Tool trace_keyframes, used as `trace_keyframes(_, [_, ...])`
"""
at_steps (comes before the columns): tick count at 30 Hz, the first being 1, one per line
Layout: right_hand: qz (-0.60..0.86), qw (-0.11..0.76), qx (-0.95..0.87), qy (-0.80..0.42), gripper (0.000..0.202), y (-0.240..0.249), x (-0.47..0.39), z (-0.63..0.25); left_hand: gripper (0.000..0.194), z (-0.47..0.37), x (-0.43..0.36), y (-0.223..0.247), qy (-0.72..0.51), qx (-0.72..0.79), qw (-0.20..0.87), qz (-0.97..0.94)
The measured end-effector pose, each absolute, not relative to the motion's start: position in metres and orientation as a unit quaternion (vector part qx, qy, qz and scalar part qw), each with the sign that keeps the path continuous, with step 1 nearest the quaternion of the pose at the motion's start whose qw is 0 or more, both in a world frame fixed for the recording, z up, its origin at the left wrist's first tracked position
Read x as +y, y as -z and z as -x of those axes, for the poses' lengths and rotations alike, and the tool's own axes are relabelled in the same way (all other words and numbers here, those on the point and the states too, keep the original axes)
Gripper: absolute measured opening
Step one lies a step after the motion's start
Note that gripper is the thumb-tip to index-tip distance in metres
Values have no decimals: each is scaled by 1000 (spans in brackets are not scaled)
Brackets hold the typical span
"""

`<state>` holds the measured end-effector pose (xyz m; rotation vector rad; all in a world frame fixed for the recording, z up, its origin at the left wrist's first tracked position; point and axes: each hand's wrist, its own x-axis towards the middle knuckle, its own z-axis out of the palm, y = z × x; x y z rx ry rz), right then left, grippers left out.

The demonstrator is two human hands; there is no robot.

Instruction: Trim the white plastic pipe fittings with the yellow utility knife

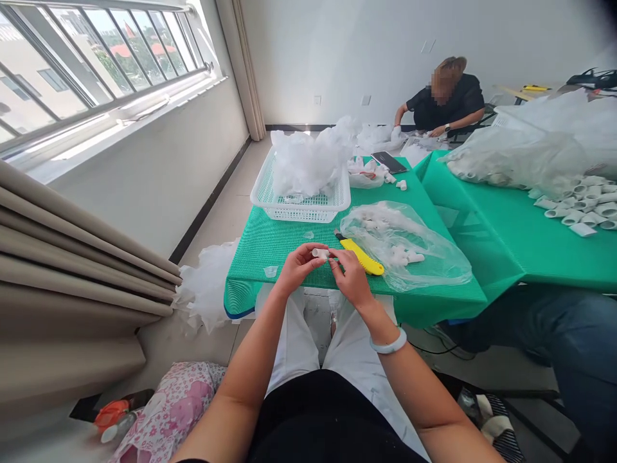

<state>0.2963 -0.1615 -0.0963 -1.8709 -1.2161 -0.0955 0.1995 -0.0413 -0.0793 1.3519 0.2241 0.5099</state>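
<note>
Black shirt (pixel 328 418) nearest cam; beyond, over bench (pixel 255 254) edge, L hand (pixel 296 267) pinches short white pipe (pixel 319 253), R hand (pixel 353 278) fingertips closed on its right end; long axis approx crosswise btwn hands

Hands: two of the wearer's showed, left hand (pixel 295 269) and right hand (pixel 354 278)
Held pipe piece (pixel 321 253): one was counted
Knife (pixel 361 254): one was out
Tablet (pixel 389 162): one lay on the table
Baskets: at least two showed, near basket (pixel 308 213) and far basket (pixel 422 149)
Bracelet (pixel 388 343): one was worn
Wall plates (pixel 317 100): two were seen low down
Other people: two were in view, a crouching person (pixel 456 99) and a leg (pixel 573 354)
Heap of pipe pieces (pixel 585 204): many overlapped, count was unclear
</note>
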Motion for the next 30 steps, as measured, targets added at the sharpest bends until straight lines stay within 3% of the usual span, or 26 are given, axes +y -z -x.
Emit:
trace_keyframes(12, [746, 403, -530, 11, 35, 104, -162, -289, 35, -201, -42, 88, -261, 120, 642, -711])
trace_keyframes(22, [742, 399, -540, 0, 40, 101, -163, -289, 35, -199, -43, 87, -262, 105, 632, -722])
trace_keyframes(26, [747, 391, -537, 2, 43, 104, -162, -289, 25, -197, -43, 83, -280, 80, 637, -714])
trace_keyframes(30, [744, 407, -530, -1, 44, 108, -163, -291, 27, -197, -45, 83, -287, 87, 687, -661])
